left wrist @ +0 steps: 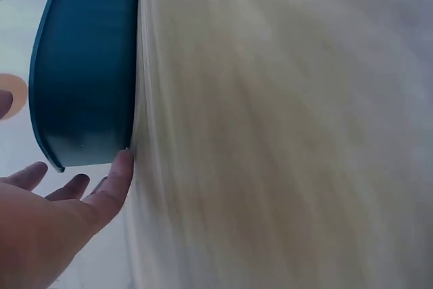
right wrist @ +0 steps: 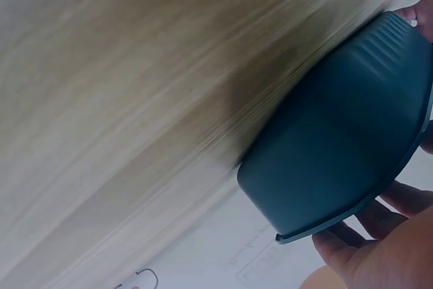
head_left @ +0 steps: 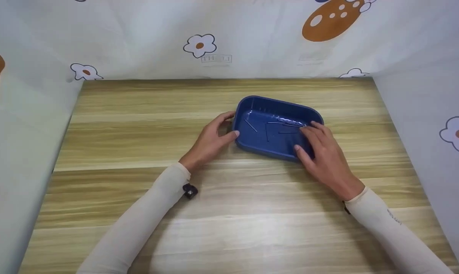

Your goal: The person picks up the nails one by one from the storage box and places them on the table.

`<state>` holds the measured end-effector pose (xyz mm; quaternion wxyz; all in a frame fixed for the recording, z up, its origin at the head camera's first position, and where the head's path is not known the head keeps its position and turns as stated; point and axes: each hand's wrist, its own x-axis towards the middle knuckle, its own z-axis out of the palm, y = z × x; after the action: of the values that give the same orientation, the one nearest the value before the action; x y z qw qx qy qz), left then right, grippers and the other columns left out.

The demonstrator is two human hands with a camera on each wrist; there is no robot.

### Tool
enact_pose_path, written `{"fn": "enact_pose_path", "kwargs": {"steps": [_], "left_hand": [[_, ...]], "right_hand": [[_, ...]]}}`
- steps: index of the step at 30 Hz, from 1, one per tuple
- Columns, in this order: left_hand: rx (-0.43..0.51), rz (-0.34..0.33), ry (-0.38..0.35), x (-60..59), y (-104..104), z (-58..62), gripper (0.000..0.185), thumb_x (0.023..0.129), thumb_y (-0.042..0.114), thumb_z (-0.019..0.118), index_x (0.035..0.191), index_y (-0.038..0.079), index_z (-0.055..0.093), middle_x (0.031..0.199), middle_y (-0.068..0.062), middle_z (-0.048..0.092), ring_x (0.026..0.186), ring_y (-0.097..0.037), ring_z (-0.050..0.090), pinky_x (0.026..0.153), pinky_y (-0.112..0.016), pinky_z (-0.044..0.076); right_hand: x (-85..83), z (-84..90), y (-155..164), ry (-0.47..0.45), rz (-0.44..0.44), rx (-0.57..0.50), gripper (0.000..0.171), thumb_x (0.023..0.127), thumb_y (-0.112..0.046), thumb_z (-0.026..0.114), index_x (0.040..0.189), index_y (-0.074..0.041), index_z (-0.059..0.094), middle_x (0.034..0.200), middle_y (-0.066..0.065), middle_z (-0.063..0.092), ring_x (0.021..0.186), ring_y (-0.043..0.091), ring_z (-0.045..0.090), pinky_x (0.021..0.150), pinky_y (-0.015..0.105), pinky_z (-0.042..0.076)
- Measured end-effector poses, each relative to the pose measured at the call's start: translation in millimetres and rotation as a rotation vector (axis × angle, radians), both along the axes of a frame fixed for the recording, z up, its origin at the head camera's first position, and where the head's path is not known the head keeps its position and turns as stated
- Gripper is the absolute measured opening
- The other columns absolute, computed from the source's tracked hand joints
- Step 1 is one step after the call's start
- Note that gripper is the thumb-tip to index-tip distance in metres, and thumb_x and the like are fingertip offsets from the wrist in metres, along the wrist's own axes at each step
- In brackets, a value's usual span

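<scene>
A dark blue plastic tray (head_left: 267,152) with rounded corners and raised walls stands at a slant on the table. Several thin dark metal pieces lie on its floor; one is an L-shaped rod (head_left: 267,131), and a short straight rod (head_left: 251,125) lies apart on the left. At the tray's left end my left hand (head_left: 210,140) touches it from outside, thumb and fingers spread. My right hand (head_left: 324,156) reaches over the right end, fingertips above or inside the tray, with a gap between thumb and forefinger. The fingertips' contact with the rods cannot be made out.
The wood-grain table (head_left: 229,213) runs up to pale, flower-printed sheeting (head_left: 145,42) at the back and sides. A small black device (head_left: 190,191) is worn at the left wrist. Both forearms wear light sleeves.
</scene>
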<state>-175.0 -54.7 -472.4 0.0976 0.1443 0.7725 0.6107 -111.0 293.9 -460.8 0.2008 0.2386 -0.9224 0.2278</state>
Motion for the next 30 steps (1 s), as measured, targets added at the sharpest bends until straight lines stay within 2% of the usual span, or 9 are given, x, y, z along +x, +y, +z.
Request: {"fn": "enact_pose_path", "kwargs": {"steps": [7,14,22,30], "left_hand": [[0.041,-0.025,-0.053,-6.4,3,1.6,0.066,0.103,0.016,0.074,0.164,0.012,0.050,0.161,-0.010,0.057,0.146,-0.027,0.056,0.123,-0.047,0.044],[0.059,-0.028,-0.092,-9.0,6,2.8,0.067,0.101,0.007,0.073,0.164,0.010,0.050,0.160,-0.014,0.057,0.145,-0.028,0.058,0.113,-0.043,0.054],[0.110,-0.044,-0.102,-10.2,6,0.7,0.068,0.101,0.004,0.073,0.164,0.007,0.048,0.161,-0.018,0.056,0.144,-0.032,0.059,0.119,-0.045,0.049],[0.133,-0.044,-0.099,-9.2,5,0.1,0.069,0.100,0.004,0.072,0.164,0.005,0.048,0.159,-0.020,0.057,0.142,-0.034,0.060,0.121,-0.047,0.047]], "right_hand": [[-0.7,0.2,-1,-0.040,-0.010,0.009,0.051,0.104,-0.024,0.074,0.144,0.007,0.065,0.143,0.026,0.067,0.150,0.043,0.050,0.121,0.062,0.042],[-2.2,0.4,0,-0.065,-0.021,0.008,0.051,0.104,-0.024,0.074,0.145,0.006,0.065,0.145,0.027,0.066,0.150,0.043,0.050,0.121,0.063,0.042],[-9.8,3.2,-2,-0.119,-0.045,-0.002,0.050,0.105,-0.021,0.074,0.145,0.006,0.064,0.146,0.026,0.065,0.151,0.042,0.049,0.122,0.063,0.041],[-24.2,5.3,-4,-0.148,-0.037,0.006,0.039,0.104,-0.015,0.074,0.133,0.010,0.071,0.137,0.026,0.071,0.146,0.045,0.052,0.123,0.061,0.040]]}}
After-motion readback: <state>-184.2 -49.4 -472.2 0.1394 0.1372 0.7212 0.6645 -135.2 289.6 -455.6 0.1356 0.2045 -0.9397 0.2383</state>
